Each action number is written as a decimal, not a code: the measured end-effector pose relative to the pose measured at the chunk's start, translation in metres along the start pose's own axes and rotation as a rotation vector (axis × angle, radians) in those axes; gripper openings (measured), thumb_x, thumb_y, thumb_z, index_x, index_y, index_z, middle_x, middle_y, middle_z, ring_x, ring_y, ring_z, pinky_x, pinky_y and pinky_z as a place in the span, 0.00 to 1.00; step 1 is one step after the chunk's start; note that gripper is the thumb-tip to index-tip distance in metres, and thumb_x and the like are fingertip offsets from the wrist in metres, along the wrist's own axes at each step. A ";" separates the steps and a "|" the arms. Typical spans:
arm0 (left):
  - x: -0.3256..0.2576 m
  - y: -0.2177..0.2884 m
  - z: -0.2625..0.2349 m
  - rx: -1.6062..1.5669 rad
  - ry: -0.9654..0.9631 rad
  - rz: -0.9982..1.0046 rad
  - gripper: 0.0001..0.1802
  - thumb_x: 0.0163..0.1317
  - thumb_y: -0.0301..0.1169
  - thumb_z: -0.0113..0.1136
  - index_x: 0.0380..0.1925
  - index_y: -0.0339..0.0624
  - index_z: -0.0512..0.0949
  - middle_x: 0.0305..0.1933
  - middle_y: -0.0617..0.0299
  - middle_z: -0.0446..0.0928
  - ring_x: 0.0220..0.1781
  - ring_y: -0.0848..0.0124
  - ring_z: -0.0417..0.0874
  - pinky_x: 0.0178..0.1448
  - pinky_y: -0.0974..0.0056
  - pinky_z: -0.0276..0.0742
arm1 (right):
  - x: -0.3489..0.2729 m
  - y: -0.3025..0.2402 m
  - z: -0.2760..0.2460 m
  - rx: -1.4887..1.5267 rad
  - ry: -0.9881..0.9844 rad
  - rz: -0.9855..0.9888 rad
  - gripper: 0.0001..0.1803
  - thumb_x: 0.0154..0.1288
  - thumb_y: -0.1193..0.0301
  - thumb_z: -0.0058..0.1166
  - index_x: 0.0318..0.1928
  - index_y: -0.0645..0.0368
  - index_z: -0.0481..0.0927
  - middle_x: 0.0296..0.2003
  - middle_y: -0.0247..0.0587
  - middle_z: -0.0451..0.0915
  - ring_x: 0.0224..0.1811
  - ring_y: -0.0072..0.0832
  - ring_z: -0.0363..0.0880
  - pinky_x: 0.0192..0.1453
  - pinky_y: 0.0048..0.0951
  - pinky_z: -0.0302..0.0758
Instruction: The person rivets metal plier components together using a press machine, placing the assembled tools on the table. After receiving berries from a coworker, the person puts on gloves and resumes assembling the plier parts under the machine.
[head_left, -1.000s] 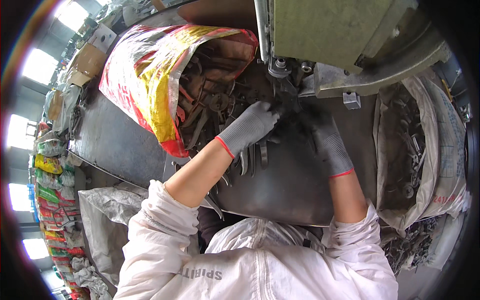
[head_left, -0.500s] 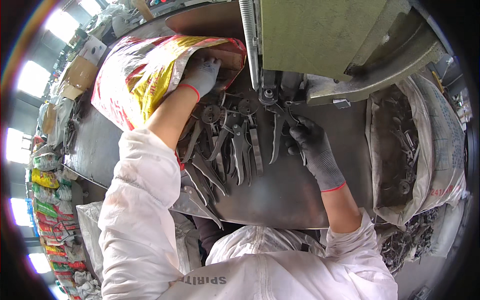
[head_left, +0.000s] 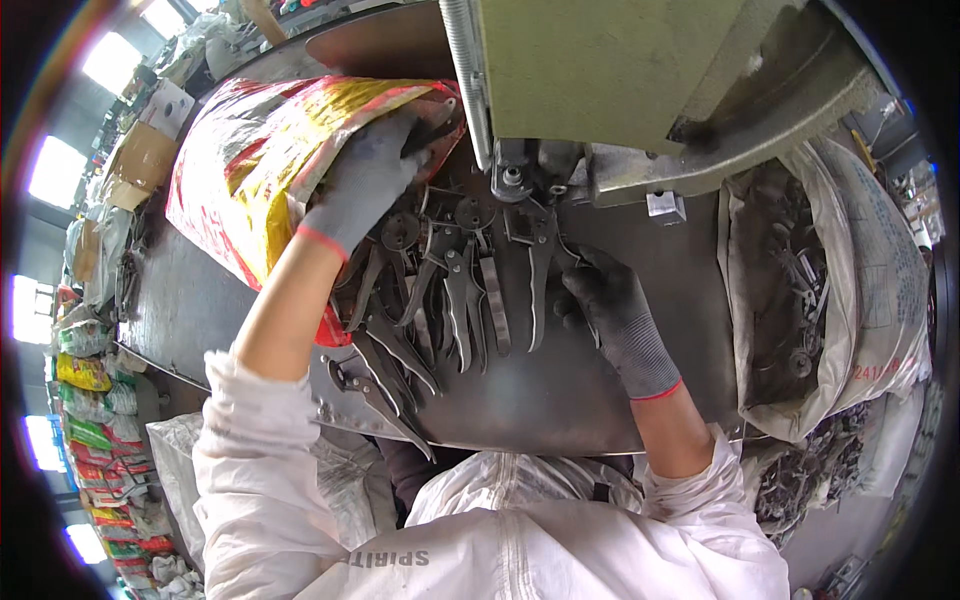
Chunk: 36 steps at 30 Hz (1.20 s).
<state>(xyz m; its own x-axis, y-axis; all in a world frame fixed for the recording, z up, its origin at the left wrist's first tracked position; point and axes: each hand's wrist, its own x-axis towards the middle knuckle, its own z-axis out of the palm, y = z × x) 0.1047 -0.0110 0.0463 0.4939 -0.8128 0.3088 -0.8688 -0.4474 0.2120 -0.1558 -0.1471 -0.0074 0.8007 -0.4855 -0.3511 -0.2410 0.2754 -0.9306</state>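
Note:
At the mouth of a red, yellow and white woven sack (head_left: 250, 150), my left hand (head_left: 370, 180) in a grey glove is closed on a dark metal piece (head_left: 438, 122); its full shape is hidden. My right hand (head_left: 612, 300) in a dark glove is closed on one handle of a plier-like tool (head_left: 541, 262). That tool's head is up against the fitting beneath the press machine (head_left: 512, 178). Several similar plier-like tools (head_left: 460, 300), some with round disc heads, lie heaped on the metal table between my hands, handles toward me.
The green machine body (head_left: 590, 70) overhangs the table (head_left: 660, 410), with a coil spring (head_left: 465, 70) at its left. To the right stands a pale sack (head_left: 860, 290) of loose metal parts. Filled bags (head_left: 90, 430) are stacked along the far left.
My left hand has drawn back from inside the sack toward me, and a metal piece now shows in its fingers. My right hand stays by the machine, holding the same tool.

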 end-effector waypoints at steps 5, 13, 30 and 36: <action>-0.046 0.038 -0.038 -0.004 -0.092 -0.142 0.20 0.57 0.30 0.58 0.49 0.34 0.69 0.39 0.50 0.78 0.37 0.56 0.80 0.44 0.61 0.75 | -0.002 -0.001 0.005 0.046 0.062 -0.001 0.23 0.65 0.76 0.47 0.60 0.68 0.64 0.30 0.41 0.77 0.22 0.20 0.76 0.22 0.19 0.71; -0.094 0.058 -0.042 -0.760 -0.197 -0.542 0.06 0.61 0.25 0.55 0.35 0.35 0.70 0.26 0.66 0.72 0.24 0.81 0.73 0.28 0.73 0.70 | -0.006 -0.023 0.005 -0.151 0.029 -0.124 0.21 0.63 0.73 0.47 0.57 0.66 0.69 0.31 0.36 0.77 0.24 0.16 0.72 0.27 0.18 0.70; -0.097 0.093 0.013 -0.505 -0.260 -0.122 0.13 0.57 0.30 0.57 0.37 0.32 0.70 0.31 0.43 0.74 0.31 0.51 0.75 0.39 0.60 0.71 | 0.002 -0.012 -0.009 -0.214 -0.003 -0.029 0.23 0.62 0.72 0.49 0.58 0.65 0.69 0.37 0.40 0.81 0.36 0.19 0.76 0.41 0.20 0.72; -0.081 0.115 -0.018 -0.729 -0.442 -0.208 0.11 0.57 0.29 0.57 0.35 0.33 0.69 0.26 0.48 0.74 0.27 0.56 0.76 0.35 0.62 0.72 | 0.005 0.008 -0.003 0.044 0.008 -0.039 0.27 0.61 0.75 0.50 0.61 0.66 0.64 0.31 0.40 0.79 0.29 0.18 0.76 0.32 0.19 0.73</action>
<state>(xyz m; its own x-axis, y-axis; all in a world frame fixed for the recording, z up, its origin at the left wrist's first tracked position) -0.0346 0.0104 0.0626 0.4504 -0.8789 -0.1573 -0.4500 -0.3756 0.8102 -0.1552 -0.1498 -0.0172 0.8044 -0.5034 -0.3154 -0.1850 0.2924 -0.9382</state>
